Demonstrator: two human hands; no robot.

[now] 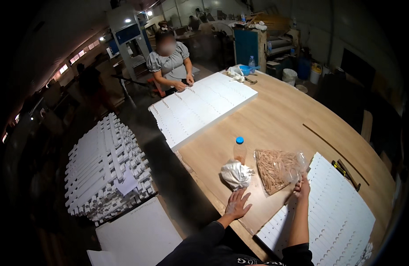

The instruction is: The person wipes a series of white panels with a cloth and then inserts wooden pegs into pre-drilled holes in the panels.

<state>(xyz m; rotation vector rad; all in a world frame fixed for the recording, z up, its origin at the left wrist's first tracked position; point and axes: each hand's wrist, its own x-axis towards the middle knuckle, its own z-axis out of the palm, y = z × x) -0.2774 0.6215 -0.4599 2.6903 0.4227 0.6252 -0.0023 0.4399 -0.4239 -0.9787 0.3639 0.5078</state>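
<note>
Lower centre: I am resting my left hand (236,205) flat, fingers released, steadying myself on the table (279,119), while my right hand (301,188) is pinching the clear dowel bag (277,170) to draw it nearer.

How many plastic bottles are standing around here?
2: one blue-capped bottle beside the bag of wooden dowels, one small bottle at the table's far end. Others may hide in the clutter.

Single fisheye view from head height, looking down and forward across a large wooden table (284,111). Own forearms entering from the lower edge, left hand (236,205) and right hand (302,188) close below the lens. Far side of the table and a co-worker (171,62) much farther off, toward the top. Straight edges bent near the dark circular rim. No second view for comparison.
</note>
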